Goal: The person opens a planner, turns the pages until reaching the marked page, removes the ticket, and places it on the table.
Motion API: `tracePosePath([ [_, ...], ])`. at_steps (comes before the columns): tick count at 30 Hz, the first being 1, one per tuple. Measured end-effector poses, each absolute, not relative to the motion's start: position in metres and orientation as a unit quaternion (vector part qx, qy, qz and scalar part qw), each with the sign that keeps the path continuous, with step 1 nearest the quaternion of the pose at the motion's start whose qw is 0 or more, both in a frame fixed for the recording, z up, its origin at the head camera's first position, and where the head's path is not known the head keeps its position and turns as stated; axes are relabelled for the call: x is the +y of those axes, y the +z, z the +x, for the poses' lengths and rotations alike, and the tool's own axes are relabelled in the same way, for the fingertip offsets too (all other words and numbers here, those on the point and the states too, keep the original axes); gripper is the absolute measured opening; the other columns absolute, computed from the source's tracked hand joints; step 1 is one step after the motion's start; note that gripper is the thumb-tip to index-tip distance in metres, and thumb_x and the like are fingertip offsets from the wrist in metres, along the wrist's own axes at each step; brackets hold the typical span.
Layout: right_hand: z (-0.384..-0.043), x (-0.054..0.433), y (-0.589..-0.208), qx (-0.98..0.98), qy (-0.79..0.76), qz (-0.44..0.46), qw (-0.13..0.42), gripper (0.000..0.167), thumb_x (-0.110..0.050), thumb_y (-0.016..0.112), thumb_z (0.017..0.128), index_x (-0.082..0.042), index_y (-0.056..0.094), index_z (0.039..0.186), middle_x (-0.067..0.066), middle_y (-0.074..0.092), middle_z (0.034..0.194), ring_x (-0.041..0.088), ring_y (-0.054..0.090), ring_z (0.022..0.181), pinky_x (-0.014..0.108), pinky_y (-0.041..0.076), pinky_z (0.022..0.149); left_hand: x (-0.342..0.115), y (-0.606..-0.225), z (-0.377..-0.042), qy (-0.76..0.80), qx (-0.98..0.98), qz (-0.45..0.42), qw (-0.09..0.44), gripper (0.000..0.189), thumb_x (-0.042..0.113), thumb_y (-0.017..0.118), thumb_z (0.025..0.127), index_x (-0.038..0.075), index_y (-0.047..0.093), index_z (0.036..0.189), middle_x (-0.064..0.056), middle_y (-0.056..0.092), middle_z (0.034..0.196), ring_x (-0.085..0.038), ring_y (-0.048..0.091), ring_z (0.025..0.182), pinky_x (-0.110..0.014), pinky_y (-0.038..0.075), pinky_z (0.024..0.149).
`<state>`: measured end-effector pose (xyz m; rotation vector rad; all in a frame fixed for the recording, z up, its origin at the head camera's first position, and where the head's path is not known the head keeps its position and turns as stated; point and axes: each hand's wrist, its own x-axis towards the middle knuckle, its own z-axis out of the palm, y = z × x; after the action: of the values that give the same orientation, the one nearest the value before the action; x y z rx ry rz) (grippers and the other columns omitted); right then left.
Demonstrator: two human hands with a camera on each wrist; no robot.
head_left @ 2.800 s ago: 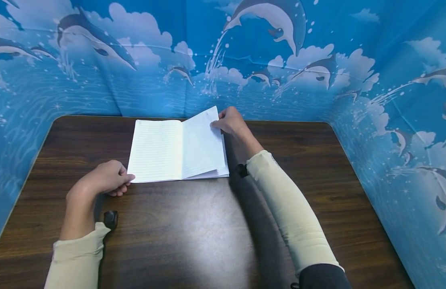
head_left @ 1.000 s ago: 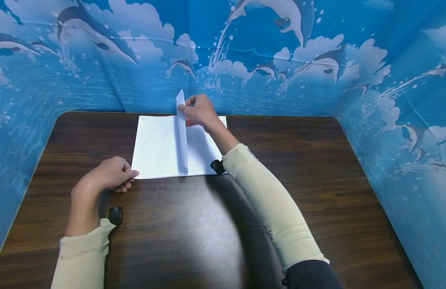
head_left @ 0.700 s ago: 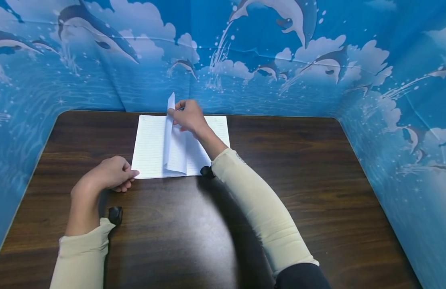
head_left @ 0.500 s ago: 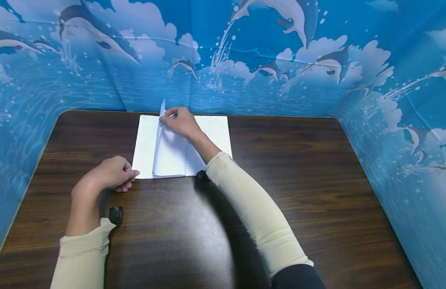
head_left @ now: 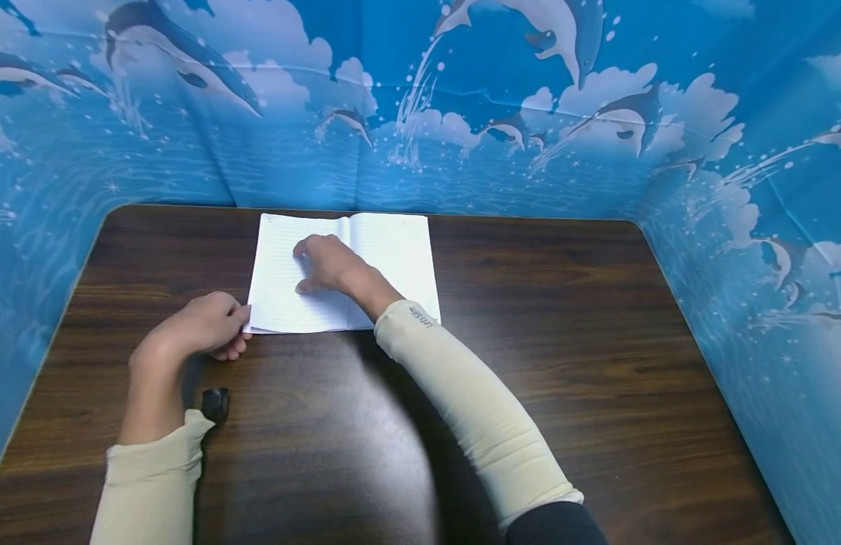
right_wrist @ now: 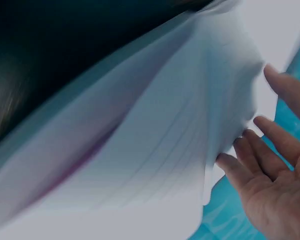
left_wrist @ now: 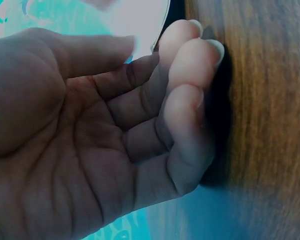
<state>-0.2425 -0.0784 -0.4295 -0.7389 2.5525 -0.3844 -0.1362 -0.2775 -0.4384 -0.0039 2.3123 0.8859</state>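
Observation:
An open notebook (head_left: 396, 257) with white lined pages lies near the far edge of the table. At its lower left corner, my left hand (head_left: 202, 324) pinches the paper between thumb and index finger; the other fingers curl loosely beneath. My right hand (head_left: 334, 265) is spread over the left page, fingers apart and pointing left. In the right wrist view, its fingertips (right_wrist: 227, 161) are right at the page surface, and the notebook's sheets (right_wrist: 160, 155) bow apart along the near edge. The left wrist view shows the left palm (left_wrist: 85, 140) above the wood, with the notebook's white corner behind the thumb.
The dark wood table (head_left: 563, 341) extends around the notebook on both sides and in front. A blue dolphin-print curtain (head_left: 420, 106) hangs behind the table and along its sides. A black wrist camera (head_left: 215, 405) sits at the left cuff.
My right hand has carried a page from the right side over to the left and let go of it; its fingers are now spread on that page. The left hand stays at the corner.

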Motion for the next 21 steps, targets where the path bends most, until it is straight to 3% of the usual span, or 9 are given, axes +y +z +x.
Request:
tracePosePath([
  [4, -0.2389, -0.0826, -0.4301, 0.927, -0.084, -0.297, 0.213, 0.066, -0.031, 0.087, 0.094, -0.014, 0.060, 0.151, 0.000, 0.062, 0.155, 0.016, 0.057, 0.142, 0.023, 0.040, 0.121, -0.2784, -0.4382, -0.1380, 0.340, 0.881, -0.004, 0.329, 0.053, 0.023, 0.030, 0.118, -0.001, 0.065, 0.086, -0.003, 0.067, 0.072, -0.015, 0.064, 0.065, -0.033, 0.057, 0.063],
  [10, -0.2387, -0.0851, -0.4287, 0.929, -0.067, -0.302, 0.204, 0.064, -0.033, 0.087, 0.093, -0.015, 0.062, 0.148, -0.001, 0.065, 0.149, 0.013, 0.060, 0.137, 0.021, 0.042, 0.118, -0.2777, -0.4385, -0.1386, 0.338, 0.882, 0.004, 0.328, 0.035, 0.009, 0.047, 0.111, -0.001, 0.067, 0.084, -0.003, 0.067, 0.071, -0.015, 0.063, 0.063, -0.032, 0.055, 0.060],
  [17, -0.2399, -0.0863, -0.4270, 0.929, -0.058, -0.296, 0.215, 0.065, -0.034, 0.087, 0.093, -0.016, 0.061, 0.150, -0.001, 0.063, 0.152, 0.013, 0.057, 0.140, 0.021, 0.040, 0.120, -0.2787, -0.4357, -0.1387, 0.350, 0.877, -0.006, 0.328, 0.062, 0.030, 0.024, 0.119, -0.002, 0.065, 0.087, -0.003, 0.067, 0.071, -0.016, 0.064, 0.064, -0.034, 0.057, 0.063],
  [21, -0.2405, -0.0865, -0.4277, 0.928, -0.055, -0.301, 0.213, 0.065, -0.034, 0.087, 0.093, -0.016, 0.061, 0.150, 0.000, 0.064, 0.151, 0.013, 0.058, 0.139, 0.022, 0.041, 0.119, -0.2787, -0.4356, -0.1375, 0.350, 0.878, -0.005, 0.327, 0.062, 0.036, 0.030, 0.119, -0.001, 0.066, 0.085, -0.003, 0.067, 0.071, -0.017, 0.064, 0.065, -0.034, 0.057, 0.064],
])
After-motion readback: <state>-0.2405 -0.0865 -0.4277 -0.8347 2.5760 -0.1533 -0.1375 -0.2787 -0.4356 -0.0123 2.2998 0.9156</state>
